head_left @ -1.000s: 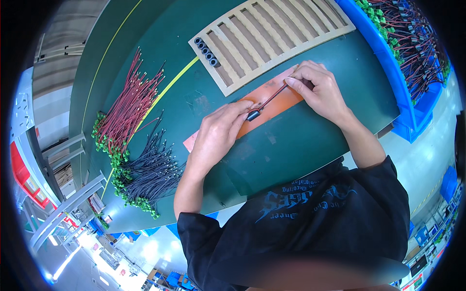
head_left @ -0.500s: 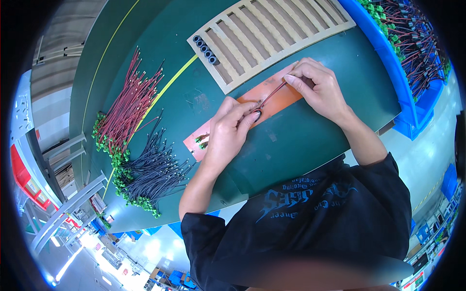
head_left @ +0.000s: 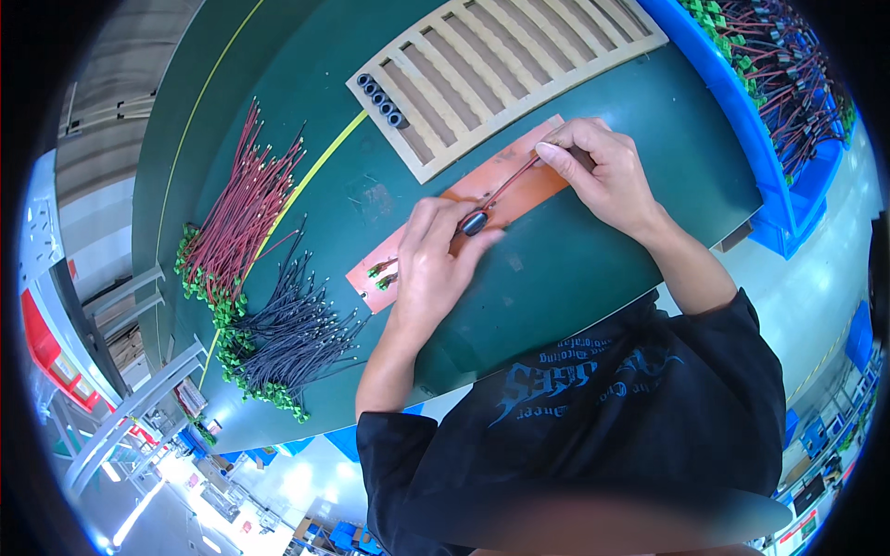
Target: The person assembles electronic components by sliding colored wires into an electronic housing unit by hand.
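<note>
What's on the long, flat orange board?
Small green connectors at the left, a red wire and black cylinder show on or over the board. The left hand hides anything beneath.

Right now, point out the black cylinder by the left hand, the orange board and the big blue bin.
Black cylinder (head_left: 475, 222): head view, middle of its side.
Orange board (head_left: 524, 193): head view, bare upper face.
Blue bin (head_left: 742, 120): head view, near wall.

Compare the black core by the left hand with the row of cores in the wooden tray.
The black core by the left hand lies over the orange strip; the row of cores sits in the wooden tray. A red wire leads to the black core; none shows at the row. Both look dark and rounded.
</note>
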Demonstrator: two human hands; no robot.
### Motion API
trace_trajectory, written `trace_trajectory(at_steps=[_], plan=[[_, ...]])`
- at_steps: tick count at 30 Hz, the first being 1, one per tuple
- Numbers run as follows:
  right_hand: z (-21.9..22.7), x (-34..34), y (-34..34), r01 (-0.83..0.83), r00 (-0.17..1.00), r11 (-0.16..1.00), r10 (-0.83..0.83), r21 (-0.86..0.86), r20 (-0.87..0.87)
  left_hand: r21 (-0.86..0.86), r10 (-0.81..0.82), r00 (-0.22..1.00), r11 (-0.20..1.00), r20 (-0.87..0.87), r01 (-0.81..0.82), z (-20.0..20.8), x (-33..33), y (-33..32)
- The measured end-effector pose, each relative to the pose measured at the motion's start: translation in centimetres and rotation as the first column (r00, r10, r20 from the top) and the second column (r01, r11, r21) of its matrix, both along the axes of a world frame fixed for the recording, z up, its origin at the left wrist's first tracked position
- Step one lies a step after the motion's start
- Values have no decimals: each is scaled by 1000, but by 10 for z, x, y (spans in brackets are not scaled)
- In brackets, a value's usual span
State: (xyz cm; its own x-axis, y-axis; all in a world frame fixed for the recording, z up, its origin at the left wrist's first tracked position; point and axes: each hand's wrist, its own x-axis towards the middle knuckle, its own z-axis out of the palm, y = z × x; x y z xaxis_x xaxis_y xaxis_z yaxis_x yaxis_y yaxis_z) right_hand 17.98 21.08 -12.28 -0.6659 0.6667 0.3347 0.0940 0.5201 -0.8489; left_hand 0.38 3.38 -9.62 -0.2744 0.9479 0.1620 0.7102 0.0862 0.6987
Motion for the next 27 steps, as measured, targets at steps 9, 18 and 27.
trace_trajectory(at_steps=[9, 18, 27], plan=[[23, 3, -6, -253, 955, 876, 157, -412, -252, 15, 105, 825, 991, 555, -136, -21, -13, -15], [20, 5, -5, -281, 945, 863, 172, -420, -279, 4, 82, 755, 994, 650, -111, -26, -16, -17], [14, 7, 3, -132, 986, 920, 84, -369, -144, 96, -31, 895, 995, 446, -14, -12, -9, -4]])
